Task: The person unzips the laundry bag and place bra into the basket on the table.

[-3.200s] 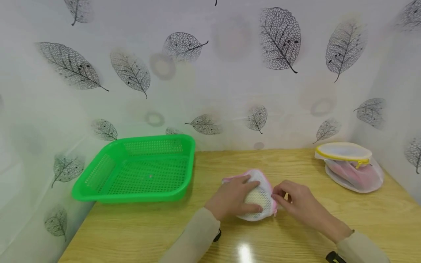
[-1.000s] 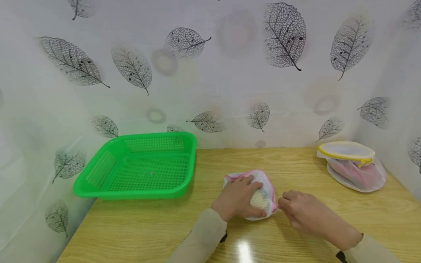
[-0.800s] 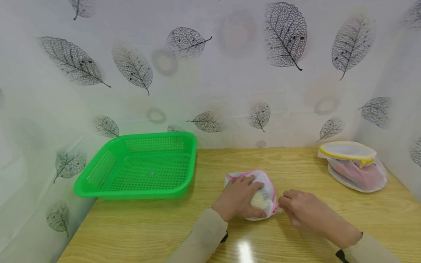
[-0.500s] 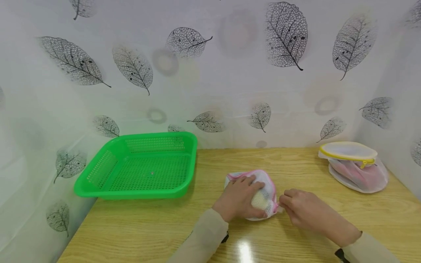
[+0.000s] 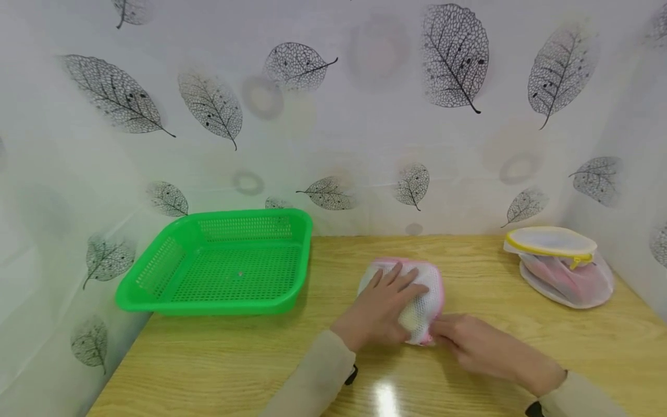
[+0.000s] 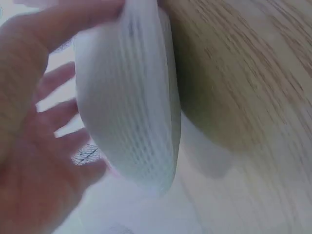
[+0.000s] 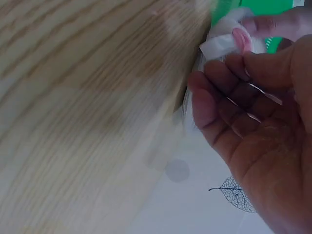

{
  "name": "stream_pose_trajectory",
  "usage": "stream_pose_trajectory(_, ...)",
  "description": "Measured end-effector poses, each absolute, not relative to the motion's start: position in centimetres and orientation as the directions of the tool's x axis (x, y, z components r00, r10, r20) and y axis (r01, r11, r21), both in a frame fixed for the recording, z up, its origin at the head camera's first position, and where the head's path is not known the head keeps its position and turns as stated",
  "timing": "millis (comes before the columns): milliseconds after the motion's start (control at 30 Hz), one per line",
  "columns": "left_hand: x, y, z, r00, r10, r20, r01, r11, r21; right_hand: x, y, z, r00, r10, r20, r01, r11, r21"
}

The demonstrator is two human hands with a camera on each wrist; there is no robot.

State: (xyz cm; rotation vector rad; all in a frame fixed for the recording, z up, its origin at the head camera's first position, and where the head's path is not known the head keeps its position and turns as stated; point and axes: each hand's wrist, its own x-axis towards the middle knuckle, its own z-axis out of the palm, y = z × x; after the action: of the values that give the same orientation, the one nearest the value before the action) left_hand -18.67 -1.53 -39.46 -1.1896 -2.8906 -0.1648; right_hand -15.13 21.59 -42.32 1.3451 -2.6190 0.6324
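Note:
A white mesh bag with pink trim [image 5: 424, 289] stands on the wooden table, something pale inside it. Across its top and near side lies the left hand [image 5: 372, 310], fingers spread, holding it. In the left wrist view the bag [image 6: 126, 97] sits between the thumb and the fingers of the left hand [image 6: 34, 136]. At the bag's lower right corner the right hand [image 5: 482, 350] pinches the pink edge. The right wrist view shows the right hand [image 7: 263, 117] with curled fingers beside a pink strip [image 7: 241, 40] and a white tag [image 7: 218, 47]; its exact fingertip contact is partly hidden.
A green perforated basket [image 5: 234, 310] stands at the left of the table [image 5: 234, 370]. At the back right lies another white mesh bag [image 5: 573, 284] with a yellow zipper and something pink inside. A leaf-patterned sheet [image 5: 365, 127] hangs behind.
The pink-trimmed bag has shifted and tilted, its top edge now farther back. The right hand has moved slightly left, close against the bag's corner; the left hand's fingers have shifted on it.

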Motion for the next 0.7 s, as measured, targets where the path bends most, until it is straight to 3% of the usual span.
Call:
stream_pose_trajectory(200,-17.1,-2.5,-39.7,-0.646,0.668,0.368,0.726,0.687,0.028,-15.2,20.5,-41.5,-0.702,-0.661,0.265,-0.666,0.477,-0.574)
stream_pose_trajectory(367,-16.0,-3.1,-40.2,-0.655,0.653,0.38,0.733,0.672,0.109,-15.5,20.4,-40.5,-0.762,-0.634,0.131,-0.469,0.401,-0.787)
stream_pose_trajectory(533,-16.2,-2.7,-40.6,-0.658,0.641,0.394,0.71,0.703,0.043,-15.8,20.3,-40.4,-0.773,-0.627,0.092,-0.406,0.379,-0.832)
stream_pose_trajectory(700,-16.5,-2.5,-41.0,-0.642,0.636,0.428,0.71,0.704,0.02,-15.7,19.8,-40.8,-0.792,-0.6,0.117,-0.455,0.451,-0.768)
